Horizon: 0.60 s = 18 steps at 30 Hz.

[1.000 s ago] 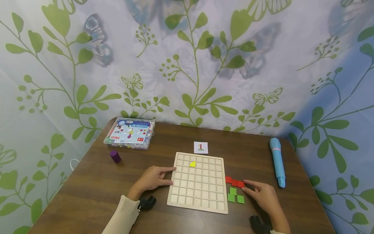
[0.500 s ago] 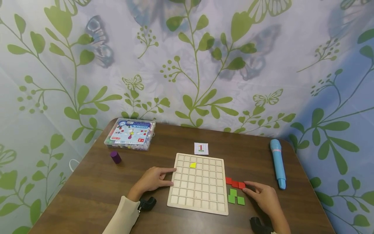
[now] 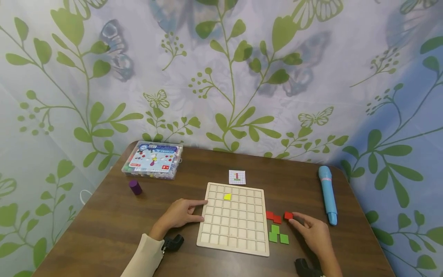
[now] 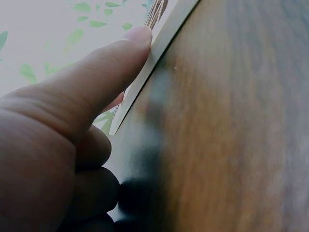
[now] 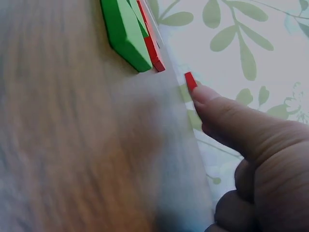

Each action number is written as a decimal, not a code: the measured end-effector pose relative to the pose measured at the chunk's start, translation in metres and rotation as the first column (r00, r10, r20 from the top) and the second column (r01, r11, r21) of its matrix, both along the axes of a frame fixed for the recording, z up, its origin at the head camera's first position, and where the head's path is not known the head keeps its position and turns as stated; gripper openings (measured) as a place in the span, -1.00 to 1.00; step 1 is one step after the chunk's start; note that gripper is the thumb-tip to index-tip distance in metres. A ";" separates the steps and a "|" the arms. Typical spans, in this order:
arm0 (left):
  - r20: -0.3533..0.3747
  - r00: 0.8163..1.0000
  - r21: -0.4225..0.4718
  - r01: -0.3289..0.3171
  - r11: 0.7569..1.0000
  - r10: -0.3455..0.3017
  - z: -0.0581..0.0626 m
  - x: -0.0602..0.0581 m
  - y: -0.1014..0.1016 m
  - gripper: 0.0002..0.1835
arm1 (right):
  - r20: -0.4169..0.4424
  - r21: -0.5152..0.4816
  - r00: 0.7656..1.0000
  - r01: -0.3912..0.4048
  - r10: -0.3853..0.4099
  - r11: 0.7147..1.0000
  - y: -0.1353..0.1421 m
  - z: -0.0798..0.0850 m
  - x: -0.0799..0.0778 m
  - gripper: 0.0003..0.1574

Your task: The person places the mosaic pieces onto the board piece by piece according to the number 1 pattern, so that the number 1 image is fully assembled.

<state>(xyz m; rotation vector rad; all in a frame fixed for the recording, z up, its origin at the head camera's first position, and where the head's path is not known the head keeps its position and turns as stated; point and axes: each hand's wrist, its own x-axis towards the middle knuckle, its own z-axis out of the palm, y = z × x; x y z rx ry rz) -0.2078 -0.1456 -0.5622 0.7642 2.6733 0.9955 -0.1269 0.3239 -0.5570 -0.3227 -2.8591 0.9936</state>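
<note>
A pale wooden grid board [image 3: 232, 221] lies in the middle of the table in the head view, with one yellow quarter-round tile [image 3: 227, 197] in an upper cell. My left hand [image 3: 178, 213] rests its straight thumb and index fingertips against the board's left edge; in the left wrist view the thumb [image 4: 116, 63] meets that edge while lower fingers curl under. On the right, my right hand [image 3: 313, 231] pinches a red square tile [image 3: 288, 216] between thumb and index finger, raised off the table in the right wrist view. Two red tiles [image 3: 273, 217] and three green tiles [image 3: 275, 229] lie beside the board.
Behind the board is a small printed pattern card [image 3: 237, 177]. A clear plastic case [image 3: 152, 159] of small parts and a purple cylinder [image 3: 135, 187] stand at the left. A blue toy microphone [image 3: 327, 194] lies at the right, and a patterned curtain hangs behind.
The right hand has lifted one red tile and moved it slightly right, away from the other two red tiles. The left hand stays at the board's edge.
</note>
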 end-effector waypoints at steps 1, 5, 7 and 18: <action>0.004 1.000 0.003 -0.001 1.000 0.001 0.000 0.000 0.000 -0.34 | -0.009 -0.010 1.000 0.011 -0.011 1.000 -0.001 0.000 0.000 -0.39; 0.005 1.000 0.011 0.005 1.000 -0.005 0.000 0.001 -0.001 -0.35 | -0.081 -0.022 0.996 0.034 -0.036 0.999 -0.004 0.003 0.000 -0.48; 0.006 1.000 0.013 0.007 1.000 -0.007 0.001 0.001 -0.001 -0.35 | -0.124 -0.007 0.991 0.038 -0.039 0.999 -0.007 0.004 0.000 -0.52; -0.001 1.000 0.023 0.019 1.000 -0.019 0.000 0.000 -0.002 -0.34 | -0.206 0.051 0.978 0.001 0.009 0.999 -0.011 0.009 -0.008 -0.54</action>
